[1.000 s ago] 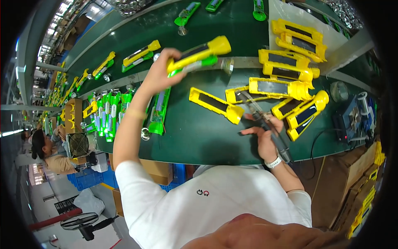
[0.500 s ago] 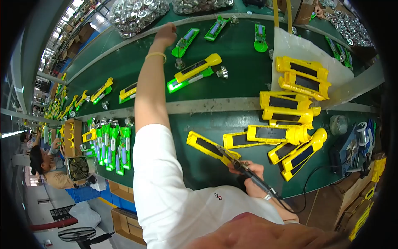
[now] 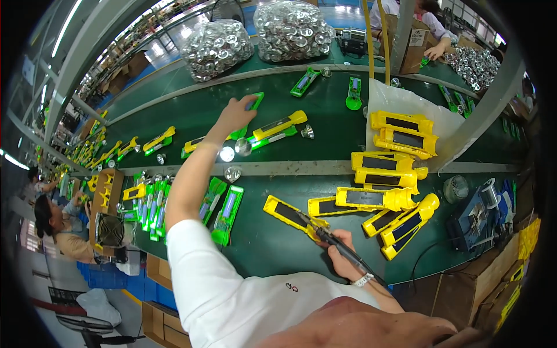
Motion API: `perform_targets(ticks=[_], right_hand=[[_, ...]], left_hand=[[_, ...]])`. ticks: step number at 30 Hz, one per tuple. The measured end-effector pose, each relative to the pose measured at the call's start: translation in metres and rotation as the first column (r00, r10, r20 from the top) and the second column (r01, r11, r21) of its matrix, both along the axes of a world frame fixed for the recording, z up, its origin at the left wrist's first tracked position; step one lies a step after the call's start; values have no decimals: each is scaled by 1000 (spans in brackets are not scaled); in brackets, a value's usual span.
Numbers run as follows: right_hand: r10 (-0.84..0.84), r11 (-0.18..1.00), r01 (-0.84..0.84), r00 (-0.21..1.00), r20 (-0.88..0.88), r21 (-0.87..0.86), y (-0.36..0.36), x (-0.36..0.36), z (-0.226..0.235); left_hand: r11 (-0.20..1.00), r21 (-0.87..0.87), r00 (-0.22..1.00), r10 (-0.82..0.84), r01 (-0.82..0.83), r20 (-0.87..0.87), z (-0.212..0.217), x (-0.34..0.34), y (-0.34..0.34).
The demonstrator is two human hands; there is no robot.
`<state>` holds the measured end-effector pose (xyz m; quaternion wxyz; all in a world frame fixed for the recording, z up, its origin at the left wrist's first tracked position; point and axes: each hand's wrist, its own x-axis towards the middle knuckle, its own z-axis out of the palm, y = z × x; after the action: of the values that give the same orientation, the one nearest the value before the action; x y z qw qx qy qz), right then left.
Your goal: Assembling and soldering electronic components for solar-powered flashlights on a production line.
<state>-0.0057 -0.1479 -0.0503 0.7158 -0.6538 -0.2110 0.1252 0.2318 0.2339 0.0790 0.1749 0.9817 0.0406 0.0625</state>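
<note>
The left hand (image 3: 235, 114) stretches across the green desk (image 3: 325, 116), seemingly closing on a green casing (image 3: 250, 104). The right hand (image 3: 341, 246) grips a soldering iron (image 3: 325, 235), tip resting beside a yellow casing (image 3: 284, 211), ready for work.

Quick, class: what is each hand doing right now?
Left hand: closed on a green flashlight part.
Right hand: gripping a soldering iron.
</note>
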Motion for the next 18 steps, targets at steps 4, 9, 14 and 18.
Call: perform_targets(ticks=[4,9,14,18], right_hand=[[-21,999,25,996,-86,44,0,-3,21],[-137,989,138,990,-25,46,-3,-13,26],[-133,989,137,989,-65,49,-6,-10,33],[-158,977,174,979,-129,121,-10,2,35]], left_hand=[[986,151,972,-107,76,209,12,-158,-29],[976,216,994,-5,-18,107,-9,-306,-118],[992,30,991,125,-124,-48,-41,-330,-162],[900,-437,1000,-10,1,-18,-50,-326,-173]])
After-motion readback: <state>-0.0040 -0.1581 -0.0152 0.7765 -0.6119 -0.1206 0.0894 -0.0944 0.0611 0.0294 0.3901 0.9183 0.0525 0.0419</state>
